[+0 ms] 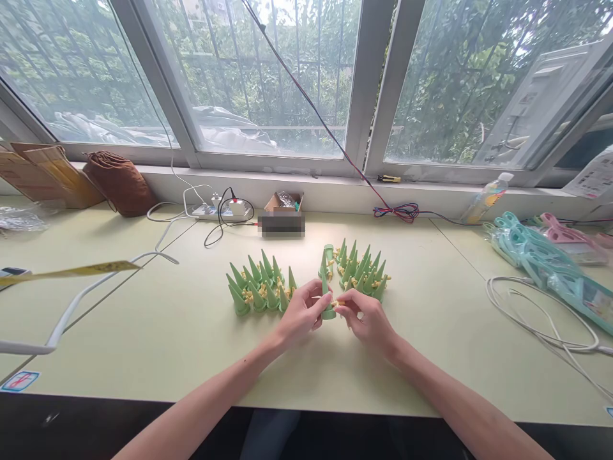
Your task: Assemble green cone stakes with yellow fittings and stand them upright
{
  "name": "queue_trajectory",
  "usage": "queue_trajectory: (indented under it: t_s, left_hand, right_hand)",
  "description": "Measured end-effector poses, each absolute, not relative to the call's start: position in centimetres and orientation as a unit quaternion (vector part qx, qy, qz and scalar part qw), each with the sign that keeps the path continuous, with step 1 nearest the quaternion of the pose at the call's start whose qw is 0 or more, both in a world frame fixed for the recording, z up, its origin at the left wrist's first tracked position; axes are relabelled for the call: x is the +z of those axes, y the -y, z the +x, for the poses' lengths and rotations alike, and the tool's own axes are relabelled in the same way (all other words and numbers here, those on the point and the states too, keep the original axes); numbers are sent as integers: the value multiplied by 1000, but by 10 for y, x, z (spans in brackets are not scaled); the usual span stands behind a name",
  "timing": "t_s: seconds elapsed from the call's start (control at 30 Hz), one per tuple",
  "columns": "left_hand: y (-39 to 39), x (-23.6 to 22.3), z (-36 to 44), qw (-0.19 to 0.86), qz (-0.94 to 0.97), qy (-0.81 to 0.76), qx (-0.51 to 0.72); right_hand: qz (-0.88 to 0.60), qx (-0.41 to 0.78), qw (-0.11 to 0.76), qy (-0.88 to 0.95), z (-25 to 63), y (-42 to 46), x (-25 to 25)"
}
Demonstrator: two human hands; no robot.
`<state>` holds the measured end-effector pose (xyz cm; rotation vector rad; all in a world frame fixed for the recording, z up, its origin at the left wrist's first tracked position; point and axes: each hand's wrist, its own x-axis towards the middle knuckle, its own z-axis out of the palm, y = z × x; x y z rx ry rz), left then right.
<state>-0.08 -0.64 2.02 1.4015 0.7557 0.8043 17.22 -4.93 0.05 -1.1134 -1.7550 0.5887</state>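
My left hand [306,305] is closed around a green cone [325,289] with a round base, held upright above the table. Close to its right side, my right hand [366,314] pinches a small yellow, brass-like piece [340,303] against the lower part of the cone. Whether that piece is fixed to the cone, I cannot tell. Left of my hands stands a group of similar green cones [258,291] with small yellow pieces on them. Beyond my right hand is another such group [361,265]. One green part [328,251] stands with its flat round end up.
The pale table [191,358] carries a small open box [285,203], a power strip [223,209] and a brown pouch [119,182] along the back. At right lie a coiled white cable [541,313], a bottle [491,197] and bagged teal items [541,255]. A white cable [76,306] crosses the left.
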Motion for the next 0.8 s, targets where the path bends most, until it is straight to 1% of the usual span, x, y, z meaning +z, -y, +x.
queue_trajectory:
  t_s: [0.1, 0.27, 0.33, 0.57, 0.8]
  left_hand:
    - [10, 18, 0, 599, 646, -322, 347]
    - [14, 14, 1, 512, 722, -302, 354]
    - [14, 13, 1, 506, 727, -300, 354]
    - [11, 20, 3, 612, 644, -309, 339]
    - [5, 21, 0, 663, 572, -324, 359]
  right_hand:
    - [-476, 231, 467, 708, 172, 48, -2]
    - [-499, 219, 460, 701, 172, 47, -5]
    - [-504, 221, 461, 696, 172, 47, -4]
    - [-496, 260, 479, 676, 170, 50, 6]
    - [-451, 227, 480, 718, 173, 50, 7]
